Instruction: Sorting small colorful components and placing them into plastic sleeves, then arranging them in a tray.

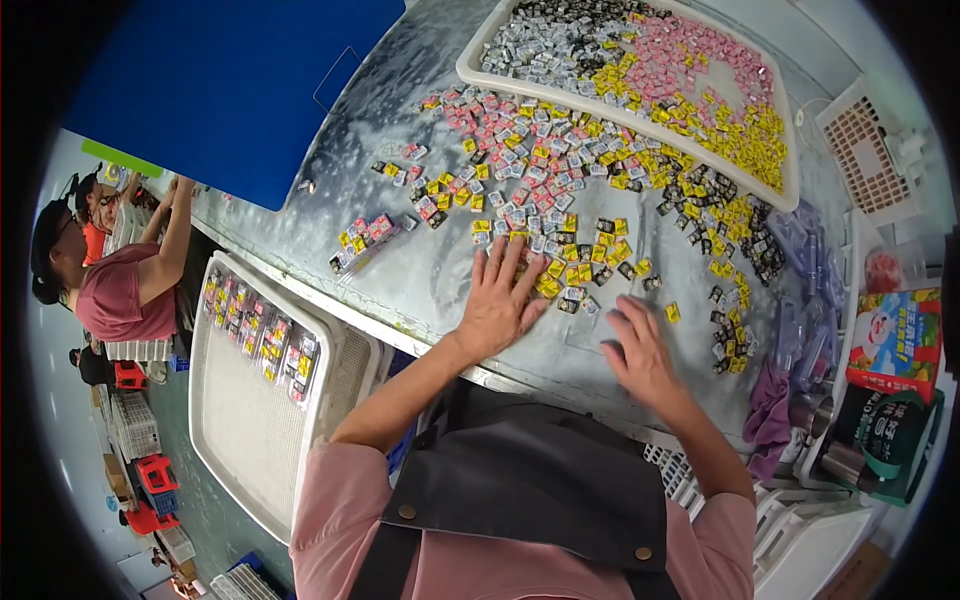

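Small block-shaped pieces [545,165] in pink, yellow, black and white lie loosely spread over the grey table [420,285]. My left hand [497,305] lies palm down with fingers spread, its fingertips on the near edge of the pieces. To its right is my right hand [645,355], fingers apart and slightly bent, holding nothing. A single yellow piece [672,313] sits just beyond it. Left of my left hand stands a clear plastic case [368,243] with a row of coloured pieces along its top.
A white tray [560,93] of sorted pieces stands at the back. Lower left, another white tray [205,400] holds filled packs. A blue panel [220,90] covers the far left. Clear plastic cases [800,290] and a purple cloth [768,415] are at right. Another person [125,275] works at left.
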Action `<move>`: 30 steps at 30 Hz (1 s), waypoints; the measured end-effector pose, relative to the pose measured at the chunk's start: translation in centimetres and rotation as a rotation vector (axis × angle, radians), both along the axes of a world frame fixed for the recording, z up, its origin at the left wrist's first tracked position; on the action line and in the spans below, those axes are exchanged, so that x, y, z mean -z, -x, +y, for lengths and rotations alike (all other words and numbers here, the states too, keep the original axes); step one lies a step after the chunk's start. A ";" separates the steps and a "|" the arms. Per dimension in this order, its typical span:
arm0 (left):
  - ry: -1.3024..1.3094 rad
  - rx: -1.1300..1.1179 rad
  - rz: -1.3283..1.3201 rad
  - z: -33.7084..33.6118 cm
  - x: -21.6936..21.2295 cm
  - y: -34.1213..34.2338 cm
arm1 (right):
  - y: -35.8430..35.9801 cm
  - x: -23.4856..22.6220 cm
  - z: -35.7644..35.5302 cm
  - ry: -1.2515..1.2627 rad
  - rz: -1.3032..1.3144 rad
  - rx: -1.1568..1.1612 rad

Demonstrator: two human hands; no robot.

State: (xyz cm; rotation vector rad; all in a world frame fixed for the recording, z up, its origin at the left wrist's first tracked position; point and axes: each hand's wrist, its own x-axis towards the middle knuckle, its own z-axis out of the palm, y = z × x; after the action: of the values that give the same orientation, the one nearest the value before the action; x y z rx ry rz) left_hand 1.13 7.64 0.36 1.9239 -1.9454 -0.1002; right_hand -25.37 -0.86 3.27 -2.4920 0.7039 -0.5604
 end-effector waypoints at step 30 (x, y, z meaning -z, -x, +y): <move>0.270 0.070 0.197 -5.2 -0.9 0.8 | -6.2 0.1 -6.0 0.008 0.027 0.087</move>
State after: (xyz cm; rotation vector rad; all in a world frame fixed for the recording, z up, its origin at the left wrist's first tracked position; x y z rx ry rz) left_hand 0.32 2.39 1.23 1.6098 -1.7946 -0.0420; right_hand -19.13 -6.88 3.16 -2.4905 0.8248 -0.5626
